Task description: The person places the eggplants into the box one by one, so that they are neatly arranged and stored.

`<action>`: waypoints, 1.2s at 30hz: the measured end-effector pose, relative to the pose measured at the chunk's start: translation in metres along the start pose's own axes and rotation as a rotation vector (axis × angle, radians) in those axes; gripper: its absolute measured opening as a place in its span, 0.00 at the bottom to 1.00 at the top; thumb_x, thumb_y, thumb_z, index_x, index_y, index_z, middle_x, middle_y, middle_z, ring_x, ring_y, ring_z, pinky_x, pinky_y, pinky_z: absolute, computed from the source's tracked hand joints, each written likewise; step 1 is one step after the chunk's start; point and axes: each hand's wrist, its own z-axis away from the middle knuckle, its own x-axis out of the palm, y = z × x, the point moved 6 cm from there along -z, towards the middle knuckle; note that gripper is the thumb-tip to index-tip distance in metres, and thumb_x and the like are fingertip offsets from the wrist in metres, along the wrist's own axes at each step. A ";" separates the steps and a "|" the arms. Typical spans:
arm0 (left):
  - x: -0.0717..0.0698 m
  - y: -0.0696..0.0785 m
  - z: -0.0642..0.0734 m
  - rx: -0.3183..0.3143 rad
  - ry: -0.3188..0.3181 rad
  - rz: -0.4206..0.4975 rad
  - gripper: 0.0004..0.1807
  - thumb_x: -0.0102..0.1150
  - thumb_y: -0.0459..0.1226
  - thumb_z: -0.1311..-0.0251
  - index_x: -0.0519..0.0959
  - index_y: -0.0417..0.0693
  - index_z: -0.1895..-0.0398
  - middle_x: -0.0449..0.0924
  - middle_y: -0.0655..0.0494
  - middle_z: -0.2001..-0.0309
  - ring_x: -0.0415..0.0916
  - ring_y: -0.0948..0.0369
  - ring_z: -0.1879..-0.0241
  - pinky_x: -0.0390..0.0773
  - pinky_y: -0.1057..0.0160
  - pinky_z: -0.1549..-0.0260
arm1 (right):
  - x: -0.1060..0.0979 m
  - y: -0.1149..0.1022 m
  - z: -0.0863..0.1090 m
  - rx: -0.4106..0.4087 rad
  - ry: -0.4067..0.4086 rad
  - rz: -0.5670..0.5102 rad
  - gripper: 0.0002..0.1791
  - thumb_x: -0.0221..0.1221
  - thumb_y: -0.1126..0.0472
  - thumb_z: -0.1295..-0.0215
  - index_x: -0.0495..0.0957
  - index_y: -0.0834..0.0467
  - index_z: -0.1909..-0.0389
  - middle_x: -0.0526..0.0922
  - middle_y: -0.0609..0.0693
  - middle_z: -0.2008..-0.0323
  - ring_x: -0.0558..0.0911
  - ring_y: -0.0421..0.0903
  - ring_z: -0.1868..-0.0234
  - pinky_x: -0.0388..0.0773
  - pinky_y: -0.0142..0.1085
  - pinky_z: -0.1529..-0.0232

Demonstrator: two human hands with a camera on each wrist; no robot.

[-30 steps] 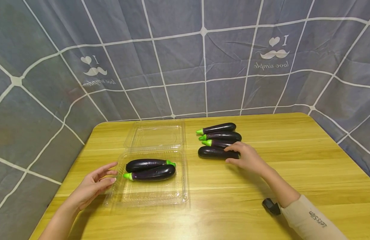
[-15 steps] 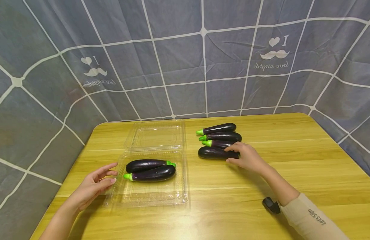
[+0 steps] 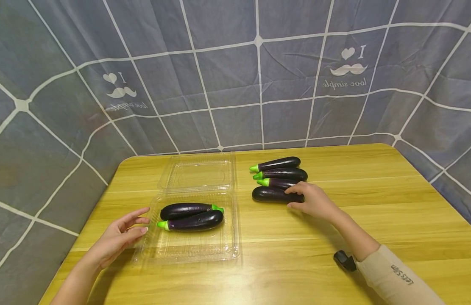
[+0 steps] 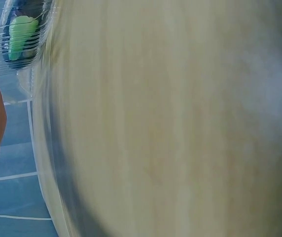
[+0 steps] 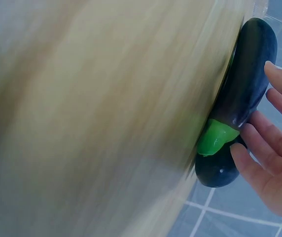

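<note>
Gray curtain [image 3: 235, 87] with white grid lines hangs behind a wooden table [image 3: 281, 262], where a person works bare-handed over six eggplants and a clear plastic box [image 3: 197, 244]. Two lie inside it side by side, the far one [image 3: 185, 209] with its green stem to the right, the front one [image 3: 196, 221] with its stem to the left.

Four more rest outside, to the right of the box: a back one [image 3: 280, 163], a second [image 3: 285, 173] and a third [image 3: 281, 183], stems pointing left, then the near one [image 3: 269, 194], its stem [image 5: 216, 139] turned toward the right hand [image 3: 311, 201]. That hand's thumb and fingers sit on either side of the near one in what looks like a pinch — how firm cannot be told — and it lies on the table beside its row.

At the box's left edge, the left hand [image 3: 115, 237] holds nothing, fingers parted and gently bent; whether they touch the plastic is unclear. Packing appears about a third along: two eggplants boxed, four out, and the lid [image 3: 199, 173] folded back, not yet closed.
</note>
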 end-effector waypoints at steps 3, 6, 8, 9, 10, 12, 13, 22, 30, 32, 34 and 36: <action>0.000 0.000 0.000 0.002 -0.001 -0.001 0.26 0.50 0.28 0.35 0.67 0.58 0.36 0.73 0.59 0.53 0.74 0.68 0.62 0.76 0.68 0.63 | 0.000 0.000 0.000 -0.002 0.000 0.000 0.18 0.68 0.62 0.49 0.81 0.62 0.56 0.80 0.56 0.61 0.78 0.55 0.59 0.75 0.48 0.60; 0.000 0.000 0.000 0.001 0.001 -0.003 0.26 0.50 0.28 0.35 0.67 0.58 0.36 0.73 0.59 0.53 0.73 0.68 0.61 0.76 0.68 0.63 | 0.001 0.000 -0.001 -0.003 0.000 0.005 0.18 0.68 0.63 0.49 0.81 0.61 0.56 0.80 0.56 0.61 0.78 0.55 0.59 0.75 0.48 0.59; 0.000 0.000 0.000 -0.001 0.004 -0.005 0.26 0.50 0.28 0.35 0.67 0.58 0.36 0.73 0.59 0.53 0.73 0.68 0.61 0.76 0.68 0.63 | 0.002 0.000 -0.001 -0.003 -0.002 0.007 0.18 0.68 0.63 0.49 0.81 0.61 0.56 0.80 0.56 0.61 0.78 0.55 0.58 0.75 0.48 0.59; 0.000 0.000 0.000 -0.002 0.005 -0.006 0.26 0.50 0.28 0.35 0.67 0.58 0.36 0.73 0.59 0.53 0.73 0.68 0.61 0.76 0.68 0.63 | 0.002 0.000 -0.001 -0.004 -0.004 0.006 0.18 0.68 0.63 0.49 0.81 0.61 0.56 0.80 0.56 0.60 0.78 0.56 0.58 0.75 0.49 0.58; 0.000 0.000 0.000 -0.002 0.006 -0.007 0.26 0.50 0.28 0.35 0.67 0.58 0.36 0.73 0.59 0.53 0.73 0.68 0.62 0.76 0.68 0.64 | 0.002 0.000 -0.001 -0.005 -0.005 0.008 0.18 0.68 0.63 0.49 0.81 0.61 0.56 0.80 0.56 0.60 0.78 0.56 0.58 0.75 0.49 0.58; 0.000 -0.001 0.000 -0.002 0.005 -0.010 0.26 0.50 0.28 0.35 0.67 0.58 0.36 0.73 0.59 0.53 0.73 0.68 0.62 0.76 0.68 0.64 | 0.003 -0.001 -0.001 -0.010 -0.008 0.009 0.18 0.68 0.64 0.49 0.81 0.61 0.56 0.80 0.56 0.60 0.78 0.56 0.58 0.75 0.49 0.57; 0.000 -0.001 0.000 -0.001 0.006 -0.012 0.26 0.50 0.28 0.35 0.67 0.58 0.36 0.73 0.59 0.53 0.73 0.68 0.62 0.76 0.68 0.65 | 0.003 -0.002 -0.001 -0.013 -0.009 0.011 0.18 0.68 0.64 0.50 0.81 0.62 0.56 0.80 0.56 0.60 0.78 0.55 0.58 0.75 0.49 0.58; -0.001 -0.002 0.000 0.009 0.005 -0.010 0.26 0.50 0.28 0.36 0.67 0.58 0.36 0.73 0.59 0.54 0.74 0.68 0.63 0.77 0.68 0.66 | 0.008 -0.005 -0.004 -0.040 -0.026 0.026 0.19 0.68 0.67 0.51 0.81 0.61 0.55 0.80 0.55 0.60 0.78 0.51 0.62 0.75 0.44 0.62; 0.000 -0.002 0.000 0.008 -0.002 -0.013 0.26 0.49 0.28 0.35 0.67 0.58 0.36 0.73 0.59 0.53 0.73 0.68 0.63 0.76 0.68 0.65 | 0.011 -0.007 -0.006 -0.056 -0.038 0.014 0.20 0.67 0.70 0.51 0.80 0.61 0.54 0.80 0.55 0.59 0.77 0.50 0.62 0.75 0.43 0.62; 0.000 -0.002 0.000 0.007 -0.002 -0.020 0.26 0.49 0.29 0.35 0.66 0.57 0.36 0.73 0.59 0.53 0.73 0.67 0.62 0.76 0.68 0.65 | 0.011 -0.008 -0.006 -0.058 -0.041 0.005 0.21 0.67 0.71 0.51 0.80 0.61 0.53 0.80 0.54 0.60 0.76 0.48 0.63 0.75 0.41 0.63; 0.000 -0.002 0.000 0.006 -0.001 -0.024 0.26 0.49 0.29 0.35 0.66 0.56 0.35 0.73 0.58 0.52 0.73 0.67 0.61 0.76 0.67 0.64 | 0.012 -0.009 -0.006 -0.060 -0.047 -0.008 0.21 0.67 0.71 0.51 0.80 0.61 0.53 0.79 0.53 0.60 0.75 0.47 0.65 0.73 0.39 0.64; 0.000 -0.002 -0.001 0.005 0.001 -0.025 0.26 0.49 0.29 0.35 0.66 0.56 0.35 0.73 0.58 0.52 0.73 0.67 0.61 0.76 0.68 0.64 | 0.013 -0.009 -0.006 -0.059 -0.057 -0.020 0.21 0.67 0.71 0.50 0.79 0.61 0.52 0.79 0.53 0.60 0.73 0.45 0.66 0.72 0.38 0.66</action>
